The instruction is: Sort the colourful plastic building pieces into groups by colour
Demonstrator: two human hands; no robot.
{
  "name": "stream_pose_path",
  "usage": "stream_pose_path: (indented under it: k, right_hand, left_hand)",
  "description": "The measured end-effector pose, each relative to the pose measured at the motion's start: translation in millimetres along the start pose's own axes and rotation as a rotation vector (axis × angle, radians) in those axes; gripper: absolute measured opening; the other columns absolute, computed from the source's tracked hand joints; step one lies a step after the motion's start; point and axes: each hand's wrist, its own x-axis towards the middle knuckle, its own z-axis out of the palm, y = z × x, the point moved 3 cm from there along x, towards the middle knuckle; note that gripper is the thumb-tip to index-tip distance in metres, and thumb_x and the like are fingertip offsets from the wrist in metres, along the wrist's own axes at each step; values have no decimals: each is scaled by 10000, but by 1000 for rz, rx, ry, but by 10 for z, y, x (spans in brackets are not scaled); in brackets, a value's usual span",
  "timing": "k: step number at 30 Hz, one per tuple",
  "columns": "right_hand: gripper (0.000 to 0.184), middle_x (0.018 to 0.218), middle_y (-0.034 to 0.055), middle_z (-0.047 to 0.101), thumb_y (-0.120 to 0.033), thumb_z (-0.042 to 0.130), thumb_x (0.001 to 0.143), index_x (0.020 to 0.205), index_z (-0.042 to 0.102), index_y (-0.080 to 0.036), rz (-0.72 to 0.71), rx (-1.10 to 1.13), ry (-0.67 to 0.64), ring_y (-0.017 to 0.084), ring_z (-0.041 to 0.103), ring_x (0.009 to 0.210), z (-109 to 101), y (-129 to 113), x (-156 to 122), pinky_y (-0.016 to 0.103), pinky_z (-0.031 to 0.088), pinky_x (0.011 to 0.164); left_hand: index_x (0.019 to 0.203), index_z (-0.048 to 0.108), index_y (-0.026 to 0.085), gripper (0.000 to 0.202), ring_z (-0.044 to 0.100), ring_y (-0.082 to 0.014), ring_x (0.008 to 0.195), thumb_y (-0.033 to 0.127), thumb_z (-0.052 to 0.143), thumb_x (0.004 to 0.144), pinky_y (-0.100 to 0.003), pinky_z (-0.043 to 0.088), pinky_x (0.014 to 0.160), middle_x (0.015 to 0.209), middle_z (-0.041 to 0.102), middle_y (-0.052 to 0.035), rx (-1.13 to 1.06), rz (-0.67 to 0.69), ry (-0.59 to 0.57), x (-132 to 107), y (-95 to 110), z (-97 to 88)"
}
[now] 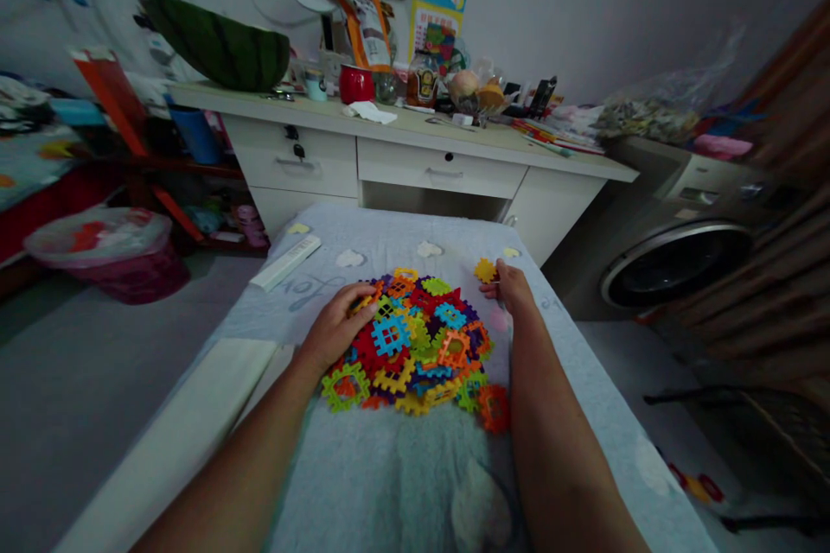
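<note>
A heap of colourful plastic interlocking building pieces (418, 341) lies on the cloth-covered table, with notched square frames in red, blue, green, yellow, orange and purple. At the heap's left edge, my left hand (341, 324) has its thumb and fingers closed around an orange interlocking piece (367, 300), partly hidden by the fingers. To the right of the heap, my right hand (512, 287) pinches a yellow interlocking piece (486, 270) just above the cloth. An orange-red piece (494, 409) sits at the heap's near right corner.
A white long box (286, 263) lies at the table's far left. Beyond stands a white drawer desk (415, 134) bearing a cut watermelon (220, 43), jars and papers. A washing machine (674, 229) is at right, a pink lined bin (130, 268) on the floor at left.
</note>
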Motion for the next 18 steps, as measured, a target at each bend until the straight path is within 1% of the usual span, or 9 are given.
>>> stream_pose_path:
  k: [3, 6, 9, 12, 14, 16, 18]
  right_hand:
    - [265, 651, 25, 612, -334, 404, 995, 893, 543, -133, -16, -63, 5, 112, 617, 450, 6, 6, 14, 180, 463, 387]
    - [114, 629, -8, 605, -207, 510, 922, 1002, 547, -136, -12, -140, 39, 91, 587, 439, 8, 7, 5, 154, 439, 388]
    - [325, 602, -47, 584, -95, 542, 827, 1144, 511, -153, -33, -200, 107, 77, 545, 414, -4, 10, -9, 145, 421, 395]
    - [405, 606, -53, 579, -107, 550, 786, 1183, 496, -164, -103, -209, 78, 79, 523, 412, -1, 9, 3, 154, 410, 399]
    - [423, 688, -25, 617, -141, 564, 767, 1185, 503, -167, -150, -193, 66, 87, 541, 449, -6, 7, 28, 167, 421, 416]
    - [467, 867, 33, 662, -167, 566, 755, 1217, 500, -169, -183, -224, 109, 105, 583, 526, -30, 4, 59, 200, 464, 465]
    - [536, 1091, 100, 650, -174, 570, 743, 1273, 488, -170, -229, -351, 193, 145, 640, 691, -62, -6, 82, 251, 526, 600]
  left_hand:
    - [1119, 646, 209, 432, 552, -264, 1219, 512, 585, 818, -428, 376, 1096, 1271, 618, -74, 7, -8, -3, -1, 10, -6]
    - [1120, 640, 205, 437, 546, -262, 1217, 518, 580, 821, -427, 365, 1101, 1265, 617, -77, 16, -11, -11, 0, 19, -8]
    - [1117, 636, 209, 432, 548, -257, 1205, 520, 579, 822, -424, 366, 1099, 1255, 619, -73, 16, -5, -11, 2, 26, -10]
    - [1110, 635, 212, 425, 556, -254, 1188, 518, 581, 820, -424, 373, 1093, 1244, 624, -71, 9, 1, -10, 1, 32, -8]
    - [1104, 637, 212, 419, 556, -254, 1188, 513, 584, 818, -424, 377, 1091, 1238, 627, -69, 12, 3, -7, -1, 38, -7]
    - [1105, 639, 212, 415, 553, -254, 1192, 509, 586, 820, -425, 377, 1091, 1237, 629, -68, 20, 6, -4, -3, 46, -7]
    - [1106, 640, 214, 413, 555, -254, 1191, 508, 586, 821, -426, 380, 1090, 1237, 630, -65, 22, 8, -4, -5, 54, -8]
